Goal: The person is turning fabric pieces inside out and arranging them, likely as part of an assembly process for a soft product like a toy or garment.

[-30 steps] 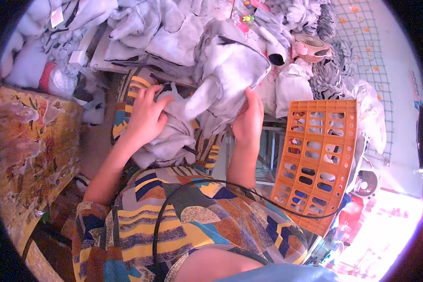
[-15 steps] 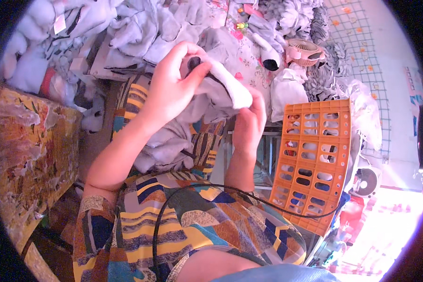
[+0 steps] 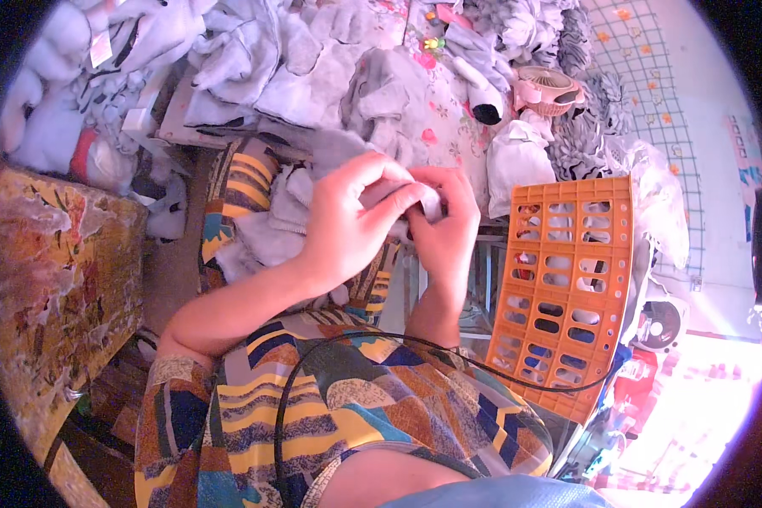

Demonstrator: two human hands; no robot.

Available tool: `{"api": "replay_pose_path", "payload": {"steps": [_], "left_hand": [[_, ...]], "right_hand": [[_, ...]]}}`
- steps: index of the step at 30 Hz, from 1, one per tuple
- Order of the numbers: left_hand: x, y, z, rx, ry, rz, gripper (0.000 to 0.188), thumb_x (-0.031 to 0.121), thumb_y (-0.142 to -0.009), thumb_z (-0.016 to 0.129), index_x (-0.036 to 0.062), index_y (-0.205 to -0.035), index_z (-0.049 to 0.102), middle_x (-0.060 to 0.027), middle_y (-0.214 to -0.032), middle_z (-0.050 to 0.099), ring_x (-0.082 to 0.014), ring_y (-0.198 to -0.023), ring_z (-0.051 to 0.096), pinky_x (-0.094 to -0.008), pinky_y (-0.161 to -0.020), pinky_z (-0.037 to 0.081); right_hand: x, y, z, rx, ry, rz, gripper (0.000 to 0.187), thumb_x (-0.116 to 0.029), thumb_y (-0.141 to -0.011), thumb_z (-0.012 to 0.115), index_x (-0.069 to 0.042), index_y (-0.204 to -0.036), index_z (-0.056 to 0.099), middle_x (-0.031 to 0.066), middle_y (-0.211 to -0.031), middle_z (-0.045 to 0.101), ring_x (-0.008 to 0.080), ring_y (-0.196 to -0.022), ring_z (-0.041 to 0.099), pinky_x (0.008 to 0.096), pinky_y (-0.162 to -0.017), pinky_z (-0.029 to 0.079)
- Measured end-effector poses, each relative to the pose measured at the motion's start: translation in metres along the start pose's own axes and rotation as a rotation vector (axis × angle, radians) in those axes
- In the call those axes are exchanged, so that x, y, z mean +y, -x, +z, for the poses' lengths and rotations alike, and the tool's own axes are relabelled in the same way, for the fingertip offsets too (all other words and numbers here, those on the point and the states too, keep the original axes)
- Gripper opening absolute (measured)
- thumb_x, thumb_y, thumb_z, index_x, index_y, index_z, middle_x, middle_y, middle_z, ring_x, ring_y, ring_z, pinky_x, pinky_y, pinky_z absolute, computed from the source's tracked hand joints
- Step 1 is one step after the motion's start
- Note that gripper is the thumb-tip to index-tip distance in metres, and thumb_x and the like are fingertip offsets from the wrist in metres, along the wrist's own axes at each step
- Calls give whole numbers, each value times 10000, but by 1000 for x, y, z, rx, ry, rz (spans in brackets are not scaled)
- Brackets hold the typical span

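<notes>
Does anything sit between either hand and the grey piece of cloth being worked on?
Nothing visible does: the left hand and right hand both hold the grey piece of cloth directly in bare fingers. The orange crate stands off to the right, not between them.

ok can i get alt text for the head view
A person's left hand and right hand pinch grey fleecy cloth above their patterned clothing. Heaps of grey fabric lie on a floral-covered table ahead; an orange slotted crate stands at right.
</notes>
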State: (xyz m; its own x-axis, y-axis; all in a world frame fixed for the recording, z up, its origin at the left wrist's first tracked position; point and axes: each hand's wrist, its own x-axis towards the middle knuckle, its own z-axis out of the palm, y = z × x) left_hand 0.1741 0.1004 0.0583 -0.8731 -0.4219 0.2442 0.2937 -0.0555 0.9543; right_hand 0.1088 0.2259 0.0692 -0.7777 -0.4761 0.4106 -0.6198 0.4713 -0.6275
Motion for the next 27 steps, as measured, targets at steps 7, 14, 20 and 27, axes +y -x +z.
{"api": "replay_pose_path", "payload": {"steps": [7, 14, 20, 27], "left_hand": [[-9, 25, 22, -233, 76, -33, 90, 84, -871, 644, 32, -860, 571, -6, -726, 538, -44, -657, 472, -234, -590, 403], [-18, 13, 3, -220, -183, 208, 456, 182, -692, 789, 44, -993, 476, -107, -822, 581, -264, -735, 604, -351, -649, 471], [-27, -6, -16, -32, -434, 118, 499, -40, -572, 693, 41, -1027, 502, -102, -972, 543, -279, -862, 560, -340, -786, 454], [-28, 7, -2, 188, -230, 299, 426, -150, -594, 538, 11, -990, 542, -162, -860, 596, -355, -812, 611, -372, -704, 478]], "right_hand": [[43, -1, 18, 194, -194, 19, 150, -113, -644, 662, -36, -702, 547, 69, -745, 537, 183, -750, 546, 279, -676, 443], [24, -3, 24, 415, -532, -40, 239, 26, -697, 648, -39, -853, 478, 45, -783, 487, 141, -718, 511, 267, -679, 452], [16, 8, 25, 317, -120, -344, 268, 52, -659, 698, 2, -900, 592, 3, -693, 443, 89, -622, 426, 209, -573, 352], [23, 6, 38, 474, 34, -87, 337, 4, -689, 674, -26, -1024, 649, -44, -620, 457, 62, -555, 427, 201, -501, 333]]}}
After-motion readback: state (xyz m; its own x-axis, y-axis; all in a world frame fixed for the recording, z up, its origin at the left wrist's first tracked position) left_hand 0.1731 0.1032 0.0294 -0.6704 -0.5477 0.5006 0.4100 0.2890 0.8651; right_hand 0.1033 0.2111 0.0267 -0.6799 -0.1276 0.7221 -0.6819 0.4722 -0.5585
